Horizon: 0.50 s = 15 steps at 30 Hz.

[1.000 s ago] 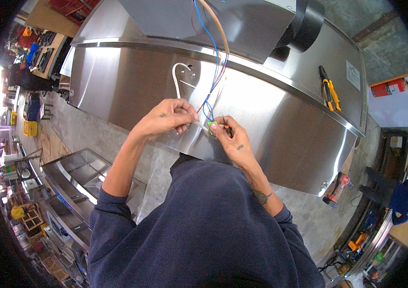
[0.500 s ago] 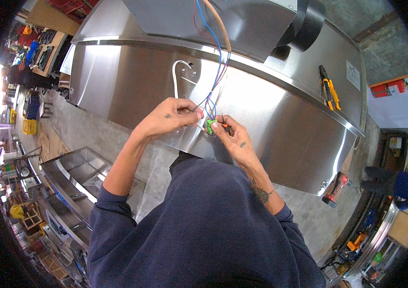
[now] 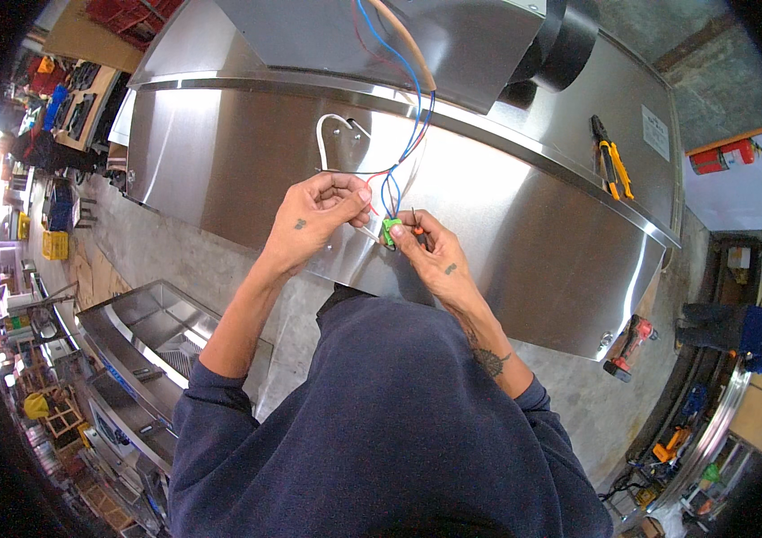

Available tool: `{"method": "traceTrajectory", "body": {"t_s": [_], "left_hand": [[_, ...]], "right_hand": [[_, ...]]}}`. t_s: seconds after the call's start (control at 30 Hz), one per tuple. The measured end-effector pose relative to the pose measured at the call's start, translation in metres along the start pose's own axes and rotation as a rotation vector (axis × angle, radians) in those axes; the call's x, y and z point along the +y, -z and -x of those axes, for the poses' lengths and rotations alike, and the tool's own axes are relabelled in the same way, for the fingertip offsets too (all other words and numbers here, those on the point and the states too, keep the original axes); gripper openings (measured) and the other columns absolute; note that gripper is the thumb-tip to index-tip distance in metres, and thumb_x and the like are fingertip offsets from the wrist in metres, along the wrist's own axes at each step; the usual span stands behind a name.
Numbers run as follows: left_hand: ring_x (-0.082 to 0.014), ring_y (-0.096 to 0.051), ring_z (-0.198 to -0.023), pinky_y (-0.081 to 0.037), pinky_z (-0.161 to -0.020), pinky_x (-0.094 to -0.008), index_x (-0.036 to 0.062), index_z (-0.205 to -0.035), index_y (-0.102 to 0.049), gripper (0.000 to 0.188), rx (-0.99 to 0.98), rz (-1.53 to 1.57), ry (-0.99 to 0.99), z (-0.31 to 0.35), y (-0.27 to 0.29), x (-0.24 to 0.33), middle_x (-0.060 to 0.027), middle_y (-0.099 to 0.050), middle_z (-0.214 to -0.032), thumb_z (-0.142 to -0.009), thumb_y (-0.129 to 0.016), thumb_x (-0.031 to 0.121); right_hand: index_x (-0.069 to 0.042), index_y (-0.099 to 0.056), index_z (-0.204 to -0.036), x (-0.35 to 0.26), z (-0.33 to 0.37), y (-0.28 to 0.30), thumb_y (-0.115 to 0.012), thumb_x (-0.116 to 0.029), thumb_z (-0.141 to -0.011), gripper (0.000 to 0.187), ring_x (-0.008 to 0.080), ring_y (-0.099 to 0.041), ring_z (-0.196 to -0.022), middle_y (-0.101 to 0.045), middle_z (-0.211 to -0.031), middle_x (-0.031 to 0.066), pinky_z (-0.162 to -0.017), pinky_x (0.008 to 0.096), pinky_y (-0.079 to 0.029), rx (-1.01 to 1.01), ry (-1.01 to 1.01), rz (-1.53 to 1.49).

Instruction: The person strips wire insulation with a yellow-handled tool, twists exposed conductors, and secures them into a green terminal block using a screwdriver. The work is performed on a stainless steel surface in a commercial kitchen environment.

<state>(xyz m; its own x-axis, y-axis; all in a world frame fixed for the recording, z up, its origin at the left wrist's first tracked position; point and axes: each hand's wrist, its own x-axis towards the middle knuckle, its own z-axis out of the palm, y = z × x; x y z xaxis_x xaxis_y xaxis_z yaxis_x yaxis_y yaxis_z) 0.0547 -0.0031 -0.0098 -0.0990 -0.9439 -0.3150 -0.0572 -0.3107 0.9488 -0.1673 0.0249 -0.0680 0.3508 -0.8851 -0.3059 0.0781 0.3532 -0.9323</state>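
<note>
My right hand point(image 3: 435, 255) is closed on a small green terminal connector point(image 3: 390, 233), pinched between thumb and fingers. A small screwdriver with an orange-red handle point(image 3: 418, 233) also sits in those fingers, its dark tip pointing up. Blue wires point(image 3: 396, 199) run down into the connector. Just to the left, the fingers of my left hand point(image 3: 309, 220) pinch a thin red wire point(image 3: 374, 209). A dark wire point(image 3: 354, 171) sticks out leftward above that hand, its end free. These wires come from a tan cable sheath point(image 3: 417, 58) at the top.
The stainless steel panel point(image 3: 506, 233) lies under the wires, with a white cable point(image 3: 321, 143) looping from it. Yellow-black pliers point(image 3: 612, 161) rest near its right end. A red cordless drill point(image 3: 632, 348) lies beyond. Steel sinks point(image 3: 152, 309) stand left; a person point(image 3: 740, 330) is at right.
My left hand has shifted slightly left, away from the connector. The dark wire, earlier running down toward that hand, now points out to the left. My right hand keeps its hold.
</note>
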Motion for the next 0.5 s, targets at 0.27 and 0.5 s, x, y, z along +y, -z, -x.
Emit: {"method": "traceTrajectory", "body": {"t_s": [0.27, 0.5], "left_hand": [[-0.0124, -0.073, -0.093, -0.061, -0.084, -0.0284, -0.0066, -0.121, -0.072, 0.032, -0.017, -0.075, -0.077, 0.0019, -0.0063, -0.0021, -0.0084, -0.076, -0.102, -0.104, -0.078, 0.020], [-0.0128, -0.073, -0.095, -0.062, -0.084, -0.0289, -0.0063, -0.121, -0.073, 0.031, -0.053, -0.144, -0.102, 0.0002, -0.0087, -0.0018, -0.0093, -0.077, -0.105, -0.106, -0.076, 0.020]], "right_hand": [[0.001, -0.069, -0.125, 0.0008, 0.0003, -0.0013, -0.072, -0.035, -0.108, 0.039, 0.0110, -0.062, -0.098, -0.071, -0.103, 0.0041, -0.090, 0.0290, -0.051, 0.015, 0.017, 0.031], [0.001, -0.069, -0.123, 0.0025, 0.0009, -0.0018, -0.073, -0.032, -0.108, 0.037, 0.0109, -0.062, -0.097, -0.071, -0.102, 0.0044, -0.090, 0.0296, -0.052, 0.029, 0.048, 0.012]]}}
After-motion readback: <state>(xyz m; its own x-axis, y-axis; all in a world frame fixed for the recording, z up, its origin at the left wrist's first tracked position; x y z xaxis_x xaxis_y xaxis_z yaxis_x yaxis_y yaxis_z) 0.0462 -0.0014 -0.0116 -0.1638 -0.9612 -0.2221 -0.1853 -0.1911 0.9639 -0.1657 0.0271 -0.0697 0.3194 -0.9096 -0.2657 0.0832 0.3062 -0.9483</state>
